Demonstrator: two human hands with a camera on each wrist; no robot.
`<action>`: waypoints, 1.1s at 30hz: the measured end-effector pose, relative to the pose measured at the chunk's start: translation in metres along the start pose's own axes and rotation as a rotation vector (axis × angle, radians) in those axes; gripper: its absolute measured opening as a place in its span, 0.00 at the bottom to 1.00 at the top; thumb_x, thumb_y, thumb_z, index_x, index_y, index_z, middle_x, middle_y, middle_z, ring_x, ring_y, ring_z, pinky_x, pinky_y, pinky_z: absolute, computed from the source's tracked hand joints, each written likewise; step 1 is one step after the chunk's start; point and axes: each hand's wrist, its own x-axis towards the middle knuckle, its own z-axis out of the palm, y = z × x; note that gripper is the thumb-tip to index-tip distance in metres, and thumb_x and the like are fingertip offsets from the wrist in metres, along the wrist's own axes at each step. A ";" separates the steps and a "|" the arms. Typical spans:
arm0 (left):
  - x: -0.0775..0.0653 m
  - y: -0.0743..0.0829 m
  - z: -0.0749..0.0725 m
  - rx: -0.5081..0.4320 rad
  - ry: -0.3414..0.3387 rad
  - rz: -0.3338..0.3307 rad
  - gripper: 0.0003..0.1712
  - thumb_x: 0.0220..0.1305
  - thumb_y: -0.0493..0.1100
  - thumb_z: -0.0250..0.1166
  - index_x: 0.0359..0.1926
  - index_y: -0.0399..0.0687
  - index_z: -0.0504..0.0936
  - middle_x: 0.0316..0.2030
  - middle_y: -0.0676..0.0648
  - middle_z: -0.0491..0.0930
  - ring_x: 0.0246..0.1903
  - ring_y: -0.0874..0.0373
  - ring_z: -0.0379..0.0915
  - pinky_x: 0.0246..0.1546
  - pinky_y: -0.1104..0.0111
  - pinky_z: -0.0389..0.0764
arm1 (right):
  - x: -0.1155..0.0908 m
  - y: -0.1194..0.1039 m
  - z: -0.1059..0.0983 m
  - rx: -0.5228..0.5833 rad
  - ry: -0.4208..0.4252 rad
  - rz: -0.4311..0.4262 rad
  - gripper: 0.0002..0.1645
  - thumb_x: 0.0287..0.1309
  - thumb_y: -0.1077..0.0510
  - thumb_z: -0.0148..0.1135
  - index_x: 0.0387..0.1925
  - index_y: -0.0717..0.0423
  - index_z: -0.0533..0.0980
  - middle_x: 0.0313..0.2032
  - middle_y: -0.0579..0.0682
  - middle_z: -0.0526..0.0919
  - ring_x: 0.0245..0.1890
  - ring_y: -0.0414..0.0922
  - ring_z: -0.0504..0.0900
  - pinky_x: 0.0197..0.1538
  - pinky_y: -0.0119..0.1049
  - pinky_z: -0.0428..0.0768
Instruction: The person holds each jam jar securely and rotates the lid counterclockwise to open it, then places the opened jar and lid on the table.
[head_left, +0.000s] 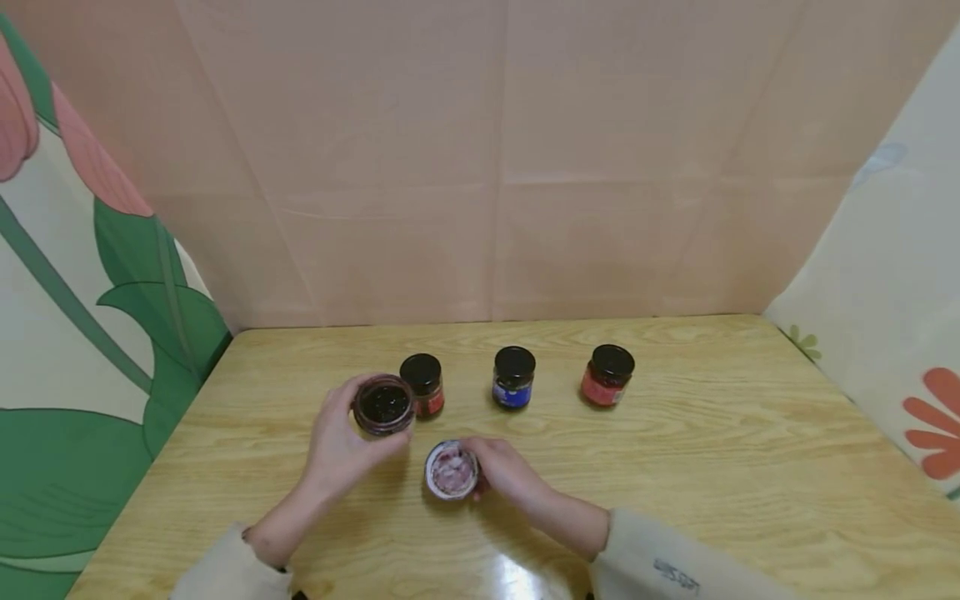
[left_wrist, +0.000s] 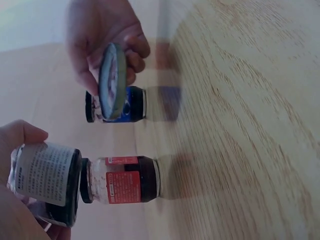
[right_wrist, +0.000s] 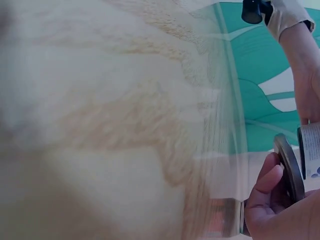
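In the head view my left hand [head_left: 337, 450] grips a glass jar [head_left: 384, 407] of dark jam, fingers and thumb round its sides. Its mouth is uncovered and faces the camera. A white printed label [left_wrist: 44, 172] shows on that jar in the left wrist view. My right hand [head_left: 512, 477] pinches the jar's round lid [head_left: 452, 472] by the edge, to the right of and nearer than the jar. The lid's pale inside, smeared with purple-red jam, faces up in the head view. From the side, the lid [right_wrist: 291, 170] looks thin and dark-rimmed, apart from the jar.
Three jars with black lids stand along the back of the wooden table [head_left: 712, 467]: a red-labelled one [head_left: 423, 383] just behind the held jar, a blue-labelled one [head_left: 513, 377] in the middle and another red-labelled one [head_left: 608, 375] at right. A pinkish cloth [head_left: 495, 167] hangs behind.
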 end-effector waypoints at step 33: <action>0.034 -0.056 -0.010 0.074 -0.136 -0.336 0.49 0.42 0.45 0.78 0.65 0.35 0.66 0.60 0.30 0.69 0.60 0.36 0.65 0.62 0.46 0.64 | 0.025 -0.010 0.051 0.004 -0.026 0.102 0.20 0.64 0.54 0.50 0.44 0.68 0.77 0.23 0.49 0.79 0.14 0.38 0.73 0.29 0.30 0.77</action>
